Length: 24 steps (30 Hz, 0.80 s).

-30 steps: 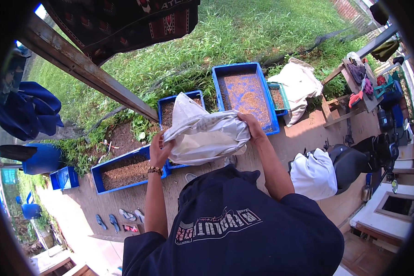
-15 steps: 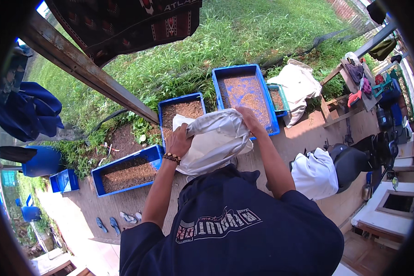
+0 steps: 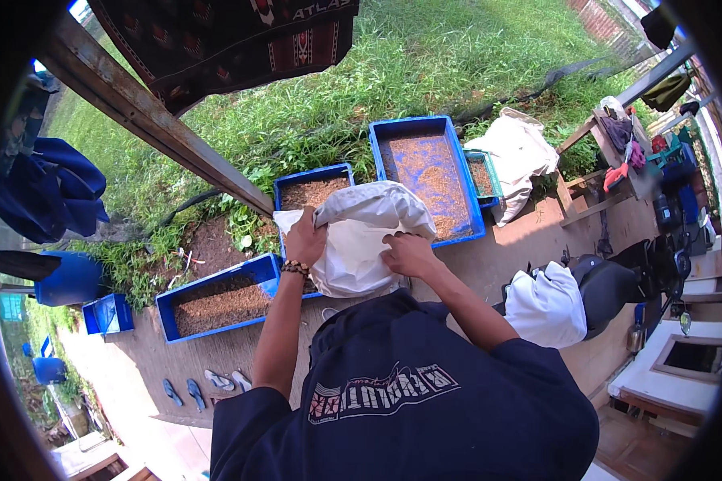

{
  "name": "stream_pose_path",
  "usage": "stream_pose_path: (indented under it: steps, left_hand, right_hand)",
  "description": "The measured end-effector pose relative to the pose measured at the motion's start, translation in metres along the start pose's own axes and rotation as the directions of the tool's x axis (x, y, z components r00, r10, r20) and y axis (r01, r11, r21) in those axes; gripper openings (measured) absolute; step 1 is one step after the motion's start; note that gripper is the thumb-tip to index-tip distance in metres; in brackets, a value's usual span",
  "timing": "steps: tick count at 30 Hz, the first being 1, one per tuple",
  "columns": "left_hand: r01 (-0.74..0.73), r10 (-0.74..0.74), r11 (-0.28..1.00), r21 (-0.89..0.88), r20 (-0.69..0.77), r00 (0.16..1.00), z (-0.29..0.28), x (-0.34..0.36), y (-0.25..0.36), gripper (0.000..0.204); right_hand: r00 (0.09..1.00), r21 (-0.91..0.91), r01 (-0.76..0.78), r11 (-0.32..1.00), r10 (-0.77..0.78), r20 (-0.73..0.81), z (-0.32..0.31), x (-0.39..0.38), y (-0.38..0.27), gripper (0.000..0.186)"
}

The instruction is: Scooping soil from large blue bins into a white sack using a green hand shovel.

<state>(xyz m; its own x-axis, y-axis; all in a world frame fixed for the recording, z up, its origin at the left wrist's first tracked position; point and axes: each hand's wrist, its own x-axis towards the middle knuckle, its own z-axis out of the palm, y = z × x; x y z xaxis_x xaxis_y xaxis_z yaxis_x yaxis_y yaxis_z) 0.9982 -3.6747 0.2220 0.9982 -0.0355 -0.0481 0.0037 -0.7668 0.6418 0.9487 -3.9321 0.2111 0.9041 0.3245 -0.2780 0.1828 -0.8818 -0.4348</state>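
Observation:
A white cloth-like sack [image 3: 353,255] is held in front of my body, its rolled rim spread so that the pale inside shows. My left hand [image 3: 306,240], with a beaded bracelet at the wrist, is closed on the left side of the rim. On the right, my right hand [image 3: 409,256] has its fingers curled against the sack's near right edge; the fingertips are partly hidden. Just beyond the sack, a blue tray [image 3: 316,171] of brown grainy material is partly covered by it.
A large blue tray [image 3: 375,144] and a long blue tray [image 3: 168,321] also hold brown grains. Beside them are a small green-rimmed tray [image 3: 493,164] and another white sack [image 3: 521,144]. A rusty post [image 3: 152,112] slants at left; a motorbike [image 3: 610,284] stands at right.
My right hand has moved from the sack's far right rim to its nearer right edge. The sack's mouth has turned more toward me, showing its inside. My left hand keeps its grip.

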Motion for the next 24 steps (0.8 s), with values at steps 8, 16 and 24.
stream_pose_path:
  steps: [8, 16, 24]
  left_hand:
    - [0.484, -0.036, 0.08, -0.871, 0.483, 0.875, -0.012, -0.002, -0.048, 0.032]
    - [0.215, -0.252, 0.564, -0.797, 0.081, 0.964, 0.002, -0.013, -0.08, 0.026]
    - [0.067, -0.04, 0.719, -0.692, 0.055, 0.998, -0.027, -0.027, -0.042, 0.039]
  right_hand:
    - [0.998, 0.326, 0.043, 0.944, -0.025, -0.061, 0.026, 0.023, 0.079, 0.057]
    - [0.991, 0.114, 0.074, 0.991, -0.086, 0.103, -0.02, 0.006, -0.012, 0.045]
    - [0.591, -0.201, 0.152, 0.968, -0.252, -0.766, -0.05, 0.025, -0.02, 0.059]
